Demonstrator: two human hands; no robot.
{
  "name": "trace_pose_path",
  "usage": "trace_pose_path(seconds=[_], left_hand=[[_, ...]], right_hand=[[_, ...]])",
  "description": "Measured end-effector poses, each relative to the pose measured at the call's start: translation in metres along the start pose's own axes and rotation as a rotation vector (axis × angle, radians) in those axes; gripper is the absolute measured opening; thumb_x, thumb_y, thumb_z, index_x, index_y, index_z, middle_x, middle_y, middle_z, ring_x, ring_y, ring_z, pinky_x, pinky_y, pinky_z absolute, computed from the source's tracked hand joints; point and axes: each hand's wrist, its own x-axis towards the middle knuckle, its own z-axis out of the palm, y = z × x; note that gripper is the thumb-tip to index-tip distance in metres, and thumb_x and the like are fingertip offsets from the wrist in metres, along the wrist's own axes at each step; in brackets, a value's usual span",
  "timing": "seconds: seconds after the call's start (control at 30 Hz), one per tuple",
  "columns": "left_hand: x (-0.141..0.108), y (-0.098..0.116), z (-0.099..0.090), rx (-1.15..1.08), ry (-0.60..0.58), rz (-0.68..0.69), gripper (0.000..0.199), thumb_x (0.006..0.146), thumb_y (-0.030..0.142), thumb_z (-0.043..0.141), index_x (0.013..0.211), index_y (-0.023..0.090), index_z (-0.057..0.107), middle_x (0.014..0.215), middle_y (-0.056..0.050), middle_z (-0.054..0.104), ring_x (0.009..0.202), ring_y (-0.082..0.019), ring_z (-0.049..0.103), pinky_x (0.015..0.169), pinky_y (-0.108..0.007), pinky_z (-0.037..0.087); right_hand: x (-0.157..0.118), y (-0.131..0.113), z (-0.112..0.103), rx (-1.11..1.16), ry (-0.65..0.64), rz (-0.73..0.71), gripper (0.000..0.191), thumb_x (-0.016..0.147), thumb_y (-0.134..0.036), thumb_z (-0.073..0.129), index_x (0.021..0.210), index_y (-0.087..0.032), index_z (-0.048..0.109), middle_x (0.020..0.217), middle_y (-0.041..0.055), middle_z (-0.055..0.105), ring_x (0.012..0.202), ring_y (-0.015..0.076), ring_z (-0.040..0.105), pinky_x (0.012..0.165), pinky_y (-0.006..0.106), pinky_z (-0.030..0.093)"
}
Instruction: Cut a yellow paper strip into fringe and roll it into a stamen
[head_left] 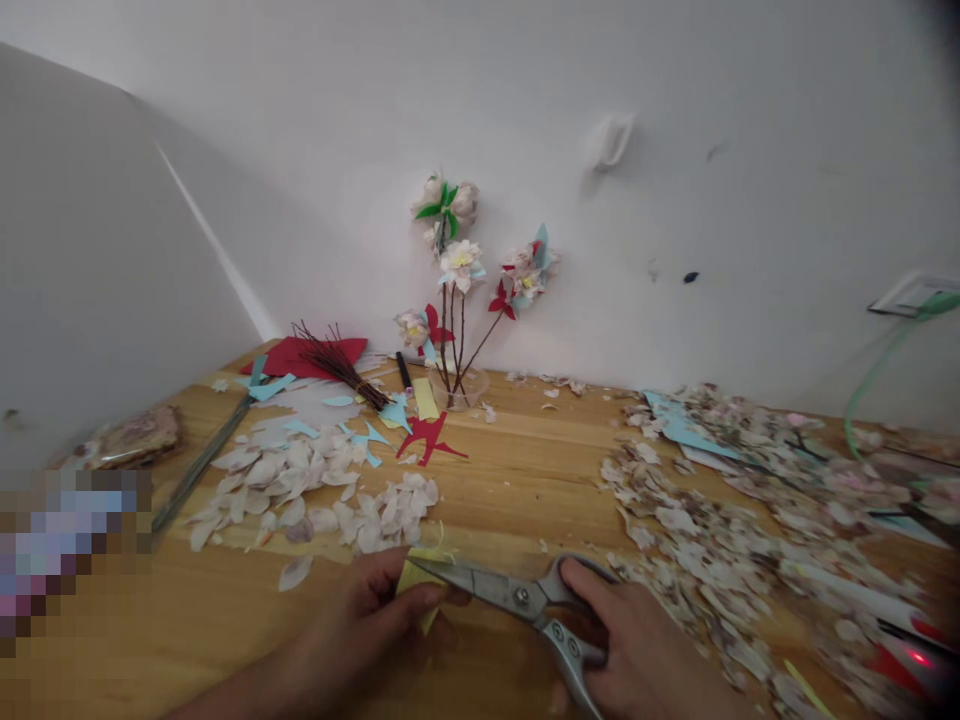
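My left hand pinches a small piece of yellow paper between thumb and fingers, low in the middle of the head view. My right hand grips a pair of metal scissors by the handles. The blades point left and lie across the yellow paper at its upper part. The handles stand apart. Thin yellow strips stick up at the paper's top edge. Just beyond my left hand lies a heap of pale dried petals.
Handmade flowers on twigs stand in a clear holder by the wall. Left of them are a bundle of twigs, red paper and blue scraps. Red scraps lie nearer. More dried petals cover the right side.
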Motion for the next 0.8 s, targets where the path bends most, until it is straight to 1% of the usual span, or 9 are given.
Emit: trace_pose_path(seconds=[0.2,0.27,0.33,0.4,0.47,0.53,0.6,0.73,0.8], left_hand=[[0.0016,0.0018,0.0016,-0.018,0.009,-0.007,0.028,0.071,0.046,0.062,0.078,0.020,0.069,0.068,-0.001,0.066,0.055,-0.011,0.059,0.048,-0.019,0.044],[0.0015,0.0033,0.0018,-0.010,0.016,-0.016,0.029,0.070,0.047,0.062,0.077,0.019,0.069,0.069,-0.001,0.066,0.054,-0.011,0.059,0.048,-0.019,0.044],[0.0014,0.0041,0.0014,-0.006,0.010,-0.012,0.030,0.070,0.047,0.061,0.076,0.019,0.069,0.066,0.000,0.066,0.052,-0.010,0.057,0.049,-0.019,0.044],[0.0014,0.0040,0.0003,0.011,0.011,0.012,0.031,0.070,0.048,0.061,0.073,0.019,0.068,0.061,0.000,0.064,0.050,-0.010,0.055,0.049,-0.019,0.044],[0.0014,0.0032,-0.0010,0.039,0.030,0.043,0.031,0.069,0.049,0.062,0.071,0.018,0.068,0.060,0.001,0.064,0.051,-0.010,0.054,0.049,-0.018,0.044],[0.0013,0.0018,-0.0021,0.071,0.039,0.051,0.032,0.069,0.049,0.061,0.072,0.018,0.068,0.061,0.000,0.064,0.052,-0.010,0.054,0.050,-0.019,0.044],[0.0011,0.0002,-0.0026,0.100,0.041,0.037,0.032,0.071,0.049,0.060,0.076,0.018,0.068,0.063,-0.001,0.066,0.051,-0.010,0.052,0.050,-0.019,0.043],[0.0010,-0.0012,-0.0023,0.115,0.027,0.024,0.030,0.074,0.046,0.057,0.078,0.019,0.068,0.064,0.000,0.064,0.052,-0.010,0.052,0.051,-0.020,0.042],[0.0011,-0.0003,-0.0020,0.139,0.018,0.046,0.027,0.075,0.043,0.056,0.077,0.019,0.067,0.065,0.000,0.063,0.056,-0.012,0.053,0.055,-0.021,0.043]], right_hand=[[0.0018,-0.0020,-0.0025,0.016,-0.017,0.004,0.036,0.049,-0.034,0.078,0.073,-0.025,0.051,0.071,-0.0045,0.066,0.062,0.0150,0.055,0.052,0.021,0.032],[0.0011,-0.0023,-0.0023,-0.012,0.001,0.008,0.029,0.055,-0.030,0.074,0.072,-0.024,0.051,0.071,-0.0041,0.066,0.062,0.0154,0.055,0.053,0.022,0.032],[0.0003,-0.0019,-0.0015,-0.039,0.015,0.003,0.022,0.060,-0.027,0.069,0.073,-0.025,0.050,0.072,-0.0041,0.066,0.062,0.0157,0.055,0.054,0.023,0.032],[-0.0002,-0.0005,-0.0004,-0.046,0.011,-0.010,0.028,0.059,-0.030,0.071,0.077,-0.025,0.050,0.078,-0.0034,0.066,0.067,0.0171,0.056,0.057,0.024,0.034],[-0.0001,0.0011,0.0006,-0.046,-0.001,-0.023,0.042,0.052,-0.037,0.076,0.082,-0.024,0.050,0.087,-0.0008,0.065,0.076,0.0201,0.057,0.062,0.025,0.036],[0.0003,0.0019,0.0010,-0.052,-0.014,-0.026,0.049,0.049,-0.041,0.078,0.085,-0.024,0.050,0.093,0.0014,0.064,0.082,0.0223,0.056,0.066,0.027,0.036],[0.0005,0.0013,0.0007,-0.060,-0.022,-0.024,0.048,0.050,-0.041,0.078,0.085,-0.024,0.050,0.091,0.0008,0.063,0.081,0.0220,0.056,0.066,0.027,0.036],[-0.0005,-0.0024,0.0003,-0.035,-0.031,-0.026,0.045,0.049,-0.036,0.079,0.081,-0.025,0.050,0.082,-0.0040,0.063,0.073,0.0191,0.055,0.061,0.026,0.034],[-0.0010,-0.0031,0.0011,-0.028,-0.040,-0.023,0.043,0.050,-0.035,0.078,0.080,-0.025,0.049,0.080,-0.0048,0.063,0.072,0.0184,0.055,0.059,0.025,0.033]])
